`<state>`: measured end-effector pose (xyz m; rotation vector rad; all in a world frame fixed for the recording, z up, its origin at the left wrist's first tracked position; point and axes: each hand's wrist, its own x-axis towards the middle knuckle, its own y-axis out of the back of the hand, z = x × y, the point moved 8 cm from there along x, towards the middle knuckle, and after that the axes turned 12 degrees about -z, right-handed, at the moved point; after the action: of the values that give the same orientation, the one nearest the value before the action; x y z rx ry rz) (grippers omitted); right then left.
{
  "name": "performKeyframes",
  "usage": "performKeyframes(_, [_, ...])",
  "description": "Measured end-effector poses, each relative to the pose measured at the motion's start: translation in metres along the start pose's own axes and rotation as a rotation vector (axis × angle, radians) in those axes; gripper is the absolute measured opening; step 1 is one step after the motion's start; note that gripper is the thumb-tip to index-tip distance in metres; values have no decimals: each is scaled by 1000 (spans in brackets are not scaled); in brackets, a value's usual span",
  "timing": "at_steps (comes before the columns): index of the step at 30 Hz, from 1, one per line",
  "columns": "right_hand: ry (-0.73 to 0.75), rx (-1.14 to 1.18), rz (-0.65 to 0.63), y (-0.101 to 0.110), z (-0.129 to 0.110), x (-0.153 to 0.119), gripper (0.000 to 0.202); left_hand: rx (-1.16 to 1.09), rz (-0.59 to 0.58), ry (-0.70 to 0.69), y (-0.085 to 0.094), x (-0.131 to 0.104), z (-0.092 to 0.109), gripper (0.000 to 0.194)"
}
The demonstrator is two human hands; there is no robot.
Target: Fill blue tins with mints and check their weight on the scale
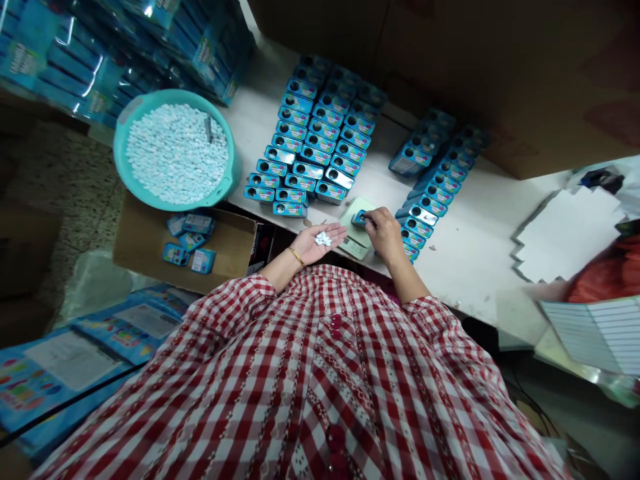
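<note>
My left hand (317, 243) lies palm up near the table's front edge, fingers stretched out, with a small pile of pale candies (323, 239) on it. To its right, my right hand (384, 233) has its fingertips pinched at the top of a small blue tin (359, 217). That tin stands on a pale green scale (356, 245); whatever is between the fingertips is too small to make out. Rows of blue tins (320, 143) with round dark openings stand behind my hands. A turquoise basin (120, 150) full of pale candies is at the left.
More blue tins (434, 193) form rows on the right. An open cardboard box (227, 257) holding several tins sits below the basin. Wrapped blue packs (210, 50) are stacked at the back left. White cut card (570, 233) and a lined notebook (595, 333) lie at the right.
</note>
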<state>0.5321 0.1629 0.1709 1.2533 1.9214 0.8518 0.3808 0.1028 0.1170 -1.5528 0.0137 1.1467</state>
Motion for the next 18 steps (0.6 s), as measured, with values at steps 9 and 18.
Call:
performKeyframes(9, [5,125,217,34,5,-10,21,-37,29,-54,13,-13,12,34])
performKeyframes(18, [-30,149,-116,-50,4,-67,21,-96,178,-67,68,-20,18,22])
